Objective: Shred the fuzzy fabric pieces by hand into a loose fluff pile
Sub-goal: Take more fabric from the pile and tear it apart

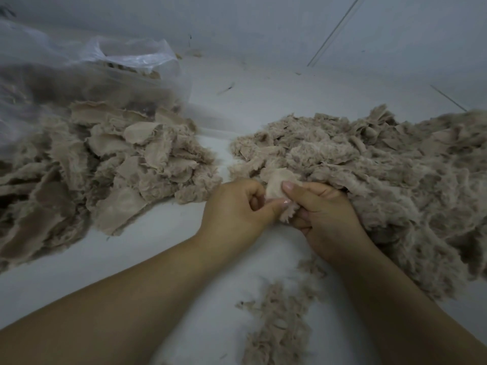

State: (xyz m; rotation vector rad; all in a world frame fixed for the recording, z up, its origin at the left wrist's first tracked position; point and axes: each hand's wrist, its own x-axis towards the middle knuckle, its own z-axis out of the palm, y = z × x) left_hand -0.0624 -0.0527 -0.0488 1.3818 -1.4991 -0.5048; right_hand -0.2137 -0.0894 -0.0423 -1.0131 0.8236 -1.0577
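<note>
I see my left hand and right hand meeting over the pale floor, fingers of both pinching one small fabric piece, smooth woven backing up, frayed fuzz at its lower edge. Flat taupe scraps heap at left beside a crinkled clear plastic bag; the loose, wispy fluff pile spreads right.

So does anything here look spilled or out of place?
Mostly no. Both hands, left hand and right hand, pinch one fabric piece. The only stray bit is a trail of fluff scraps lying apart from the big fluff pile, near the person's forearms.
</note>
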